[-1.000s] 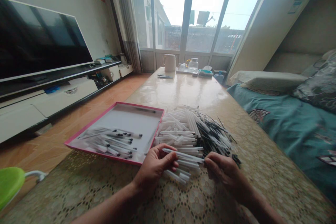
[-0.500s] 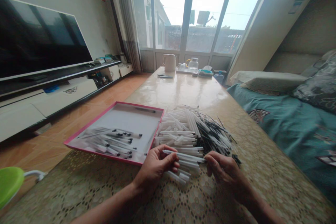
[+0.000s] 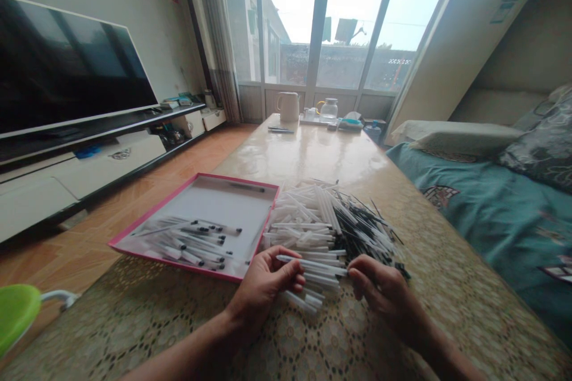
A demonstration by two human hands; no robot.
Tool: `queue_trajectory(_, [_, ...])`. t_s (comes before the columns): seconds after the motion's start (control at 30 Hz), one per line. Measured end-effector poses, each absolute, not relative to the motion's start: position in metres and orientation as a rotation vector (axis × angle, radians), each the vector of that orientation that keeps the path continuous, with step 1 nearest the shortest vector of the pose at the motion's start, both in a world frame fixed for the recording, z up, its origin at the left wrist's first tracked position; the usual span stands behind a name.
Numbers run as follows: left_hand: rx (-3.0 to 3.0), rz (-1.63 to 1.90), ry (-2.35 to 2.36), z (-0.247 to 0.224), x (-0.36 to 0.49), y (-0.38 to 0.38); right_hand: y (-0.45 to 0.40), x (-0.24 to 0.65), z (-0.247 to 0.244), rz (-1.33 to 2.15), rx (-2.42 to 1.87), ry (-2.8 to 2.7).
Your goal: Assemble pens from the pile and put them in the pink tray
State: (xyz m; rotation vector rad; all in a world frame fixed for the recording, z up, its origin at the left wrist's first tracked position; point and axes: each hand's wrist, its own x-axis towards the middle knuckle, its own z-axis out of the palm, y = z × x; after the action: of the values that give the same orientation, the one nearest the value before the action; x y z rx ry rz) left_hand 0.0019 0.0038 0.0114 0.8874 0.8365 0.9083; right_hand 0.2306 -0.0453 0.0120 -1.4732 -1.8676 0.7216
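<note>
My left hand (image 3: 274,277) is closed around a white pen (image 3: 322,266), whose pointed end shows between thumb and forefinger. At the pen's other end my right hand (image 3: 375,286) is closed, fingertips pinched against the tip; what lies between them is hidden. Under and behind the pen lies a heap of white pen barrels (image 3: 301,229). Thin dark refills (image 3: 364,226) are piled to its right, with small black pieces (image 3: 402,271) beside my right hand. A shallow pink-edged box lid (image 3: 156,205) on the left holds several pens with black ends (image 3: 192,244).
The long table (image 3: 313,152) has a patterned cover. At its far end stand a pitcher (image 3: 288,108), a glass jug (image 3: 329,110) and a tissue pack (image 3: 351,124). A sofa (image 3: 460,196) runs along the right; a green stool (image 3: 18,315) is at lower left.
A dark bit at the pen's right end, visible before, is no longer seen, and the right fingertips sit close against that end. The left hand stays in place.
</note>
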Motion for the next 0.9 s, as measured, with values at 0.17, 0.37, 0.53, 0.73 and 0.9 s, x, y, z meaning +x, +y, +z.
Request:
queue_trajectory(0.17, [0.876, 0.911, 0.840, 0.0140, 0.0018, 0.0034, -0.0449, 0.2314, 0.0106, 0.740, -1.469, -1.858])
queue_trajectory(0.37, [0.883, 0.903, 0.853, 0.0150, 0.0016, 0.0032, -0.0456, 0.2300, 0.0136, 0.735, -1.496, -1.883])
queue_trajectory(0.53, [0.883, 0.903, 0.856, 0.0127, 0.0018, 0.0044, -0.0450, 0.2310, 0.0115, 0.738, -1.491, -1.907])
queue_trajectory(0.73, [0.889, 0.902, 0.858, 0.0130, 0.0013, 0.0038, -0.0444, 0.2318, 0.0096, 0.761, -1.490, -1.888])
queue_trajectory(0.9, [0.896, 0.898, 0.843, 0.0129, 0.0011, 0.0042, -0.0445, 0.2307, 0.0113, 0.745, -1.465, -1.921])
